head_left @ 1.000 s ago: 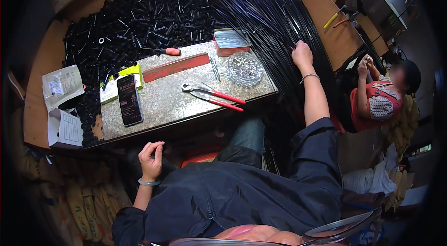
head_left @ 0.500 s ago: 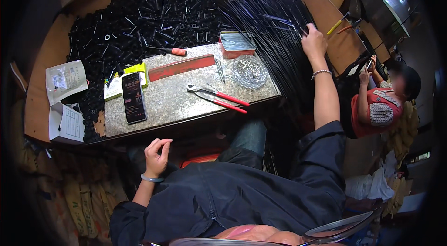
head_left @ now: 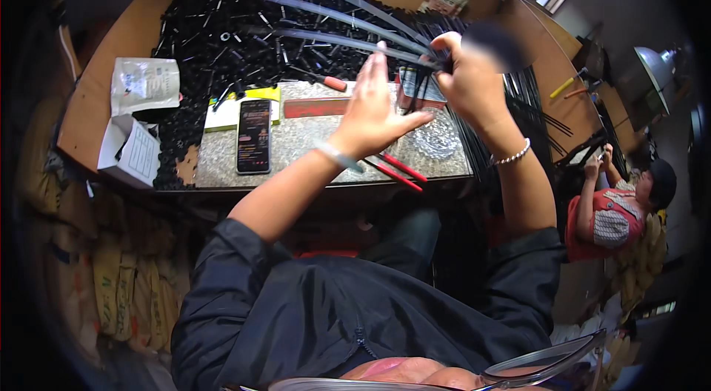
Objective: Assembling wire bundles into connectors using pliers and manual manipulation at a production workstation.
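Observation:
My right hand (head_left: 474,87) is closed around a few long thin dark rods (head_left: 355,23), raised over the right part of the work surface. The rods fan out to the left, their far ends smeared by motion. My left hand (head_left: 370,117) is open, fingers stretched and thumb apart, close to the rods; whether it touches them I cannot tell. Below the hands lie red-handled pincers (head_left: 404,170), their jaws hidden by my left hand. A clear glass dish (head_left: 435,141) and a red-sided tin (head_left: 426,91) sit beside my right hand, both partly covered.
A heap of small black parts (head_left: 222,35) covers the back and left. More long rods (head_left: 544,121) lie at the right. On the stone slab (head_left: 296,150) are a phone (head_left: 254,138) and a red bar (head_left: 315,107). A person (head_left: 611,213) sits at the far right.
My right hand has drawn a few rods from the pile and brought them left and nearer. My left hand has risen from my lap to beside them, fingers spread. The view has shifted.

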The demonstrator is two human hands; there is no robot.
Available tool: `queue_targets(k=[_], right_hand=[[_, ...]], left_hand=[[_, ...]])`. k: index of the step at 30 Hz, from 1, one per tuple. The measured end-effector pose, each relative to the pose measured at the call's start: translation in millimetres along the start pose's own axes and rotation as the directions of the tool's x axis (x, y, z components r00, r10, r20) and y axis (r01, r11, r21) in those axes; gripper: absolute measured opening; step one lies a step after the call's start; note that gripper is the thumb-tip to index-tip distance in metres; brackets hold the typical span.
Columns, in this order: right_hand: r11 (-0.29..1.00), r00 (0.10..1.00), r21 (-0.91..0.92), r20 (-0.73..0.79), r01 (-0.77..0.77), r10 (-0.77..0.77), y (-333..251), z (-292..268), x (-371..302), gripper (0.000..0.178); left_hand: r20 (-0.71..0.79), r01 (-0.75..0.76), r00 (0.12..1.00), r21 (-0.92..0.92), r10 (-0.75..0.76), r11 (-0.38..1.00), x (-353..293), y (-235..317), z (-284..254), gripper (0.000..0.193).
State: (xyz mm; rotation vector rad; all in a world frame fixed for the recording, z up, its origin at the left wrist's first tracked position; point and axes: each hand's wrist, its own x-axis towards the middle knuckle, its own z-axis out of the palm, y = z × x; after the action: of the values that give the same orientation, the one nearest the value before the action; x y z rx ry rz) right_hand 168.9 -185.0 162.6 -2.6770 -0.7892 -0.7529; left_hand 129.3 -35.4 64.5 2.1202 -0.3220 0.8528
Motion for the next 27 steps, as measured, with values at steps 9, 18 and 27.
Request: queue_targets(k=[9,18,27], right_hand=[[0.86,0.877,0.481,0.325,0.169,-0.354,-4,-7,-57,0.031],[0.193,0.503,0.593,0.782,-0.782,-0.369,-12,2,-133,0.026],[0.966,0.969,-0.11,0.057,-0.235,0.242,151,90,-124,0.022]], left_hand=[[-0.001,0.227,0.953,-0.659,-0.302,0.717,0,-25,-52,0.034],[0.089,0.135,0.991,-0.5,-0.105,0.855,-15,-35,-88,0.04],[0.28,0.365,0.931,-0.741,-0.235,0.564,-21,-4,-97,0.032]])
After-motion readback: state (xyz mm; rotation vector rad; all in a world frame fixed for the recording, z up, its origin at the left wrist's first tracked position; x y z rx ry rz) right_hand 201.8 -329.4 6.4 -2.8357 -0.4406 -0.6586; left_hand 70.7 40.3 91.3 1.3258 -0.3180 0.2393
